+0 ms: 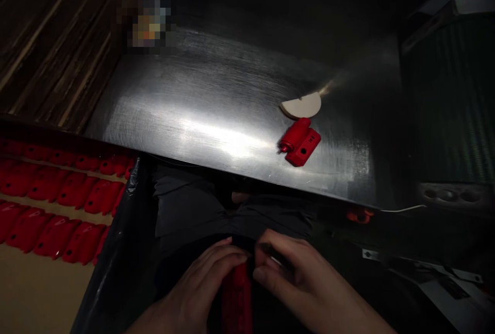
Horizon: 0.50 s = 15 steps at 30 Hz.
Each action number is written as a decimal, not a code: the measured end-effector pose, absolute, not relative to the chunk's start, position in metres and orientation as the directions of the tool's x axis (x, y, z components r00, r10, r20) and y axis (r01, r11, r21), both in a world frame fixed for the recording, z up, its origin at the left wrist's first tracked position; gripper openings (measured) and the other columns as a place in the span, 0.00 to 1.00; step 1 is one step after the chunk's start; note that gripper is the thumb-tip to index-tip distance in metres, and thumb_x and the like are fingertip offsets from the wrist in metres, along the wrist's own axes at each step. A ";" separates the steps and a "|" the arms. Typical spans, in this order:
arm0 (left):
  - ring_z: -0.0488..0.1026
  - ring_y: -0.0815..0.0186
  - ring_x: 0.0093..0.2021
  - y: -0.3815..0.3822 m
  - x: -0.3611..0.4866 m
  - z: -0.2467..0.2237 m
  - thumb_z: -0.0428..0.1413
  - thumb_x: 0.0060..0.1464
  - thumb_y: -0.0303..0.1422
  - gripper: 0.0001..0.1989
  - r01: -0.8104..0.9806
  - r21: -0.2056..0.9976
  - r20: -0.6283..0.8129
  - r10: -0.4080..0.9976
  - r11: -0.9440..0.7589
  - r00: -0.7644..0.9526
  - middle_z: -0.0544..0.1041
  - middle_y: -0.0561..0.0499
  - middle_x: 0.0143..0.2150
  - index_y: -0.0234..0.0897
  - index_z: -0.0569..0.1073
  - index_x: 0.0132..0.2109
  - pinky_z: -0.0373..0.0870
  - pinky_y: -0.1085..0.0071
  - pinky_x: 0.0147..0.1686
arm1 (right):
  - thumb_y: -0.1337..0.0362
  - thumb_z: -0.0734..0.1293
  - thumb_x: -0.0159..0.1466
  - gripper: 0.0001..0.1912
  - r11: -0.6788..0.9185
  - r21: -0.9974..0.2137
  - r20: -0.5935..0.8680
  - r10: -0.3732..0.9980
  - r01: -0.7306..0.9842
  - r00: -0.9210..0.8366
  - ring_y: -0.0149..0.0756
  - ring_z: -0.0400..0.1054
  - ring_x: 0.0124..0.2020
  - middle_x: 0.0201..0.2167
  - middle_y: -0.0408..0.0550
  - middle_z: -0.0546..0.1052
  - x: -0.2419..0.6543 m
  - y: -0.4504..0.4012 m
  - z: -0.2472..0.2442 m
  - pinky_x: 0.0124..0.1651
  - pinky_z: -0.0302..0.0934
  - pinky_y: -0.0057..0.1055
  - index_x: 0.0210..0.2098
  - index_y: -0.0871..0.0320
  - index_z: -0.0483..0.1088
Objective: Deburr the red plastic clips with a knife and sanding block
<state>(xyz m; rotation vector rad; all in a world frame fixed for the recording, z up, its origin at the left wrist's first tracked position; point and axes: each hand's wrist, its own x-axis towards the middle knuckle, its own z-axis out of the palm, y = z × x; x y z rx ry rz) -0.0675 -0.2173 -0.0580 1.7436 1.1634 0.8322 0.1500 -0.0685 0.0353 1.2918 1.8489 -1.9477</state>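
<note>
Low in the view, my left hand (197, 285) curls around the left side of a long red plastic part (236, 298), which is held in front of my lap. My right hand (286, 277) sits at the part's upper end, with its fingers curled around a small shiny piece that is too dark to identify. On the steel table top (193, 117), a red plastic security tag (299, 143) lies beside a cream half-disc (302, 105). Both are out of reach of my hands' present position and untouched.
Rows of red moulded plastic parts (54, 205) lie in a cardboard tray at the left, behind a black plastic bag (112, 251). A wooden surface (58, 35) lies beyond the table, and a green mesh panel (450, 102) stands at the right.
</note>
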 end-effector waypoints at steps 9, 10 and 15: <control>0.75 0.44 0.67 -0.220 -0.055 -0.075 0.69 0.54 0.56 0.57 0.382 0.889 0.161 0.953 -0.254 0.258 0.77 0.34 0.65 0.36 0.50 0.77 0.68 0.51 0.73 | 0.69 0.68 0.69 0.06 -0.118 -0.805 -0.553 0.502 0.581 -0.665 0.29 0.71 0.36 0.38 0.39 0.76 0.145 -0.087 0.029 0.38 0.60 0.26 0.41 0.52 0.75; 0.75 0.44 0.67 -0.221 -0.055 -0.075 0.69 0.54 0.55 0.57 0.379 0.889 0.165 0.952 -0.256 0.258 0.77 0.34 0.65 0.36 0.50 0.77 0.68 0.50 0.72 | 0.68 0.68 0.70 0.05 -0.114 -0.810 -0.544 0.510 0.575 -0.666 0.29 0.71 0.36 0.38 0.39 0.76 0.145 -0.088 0.028 0.39 0.61 0.26 0.41 0.52 0.75; 0.76 0.40 0.66 -0.221 -0.055 -0.078 0.72 0.50 0.53 0.60 0.350 0.903 0.159 0.950 -0.250 0.270 0.77 0.33 0.66 0.40 0.49 0.78 0.66 0.45 0.73 | 0.60 0.64 0.76 0.08 -0.108 -0.802 -0.554 0.501 0.588 -0.665 0.30 0.74 0.40 0.40 0.40 0.77 0.144 -0.090 0.027 0.42 0.62 0.27 0.42 0.51 0.75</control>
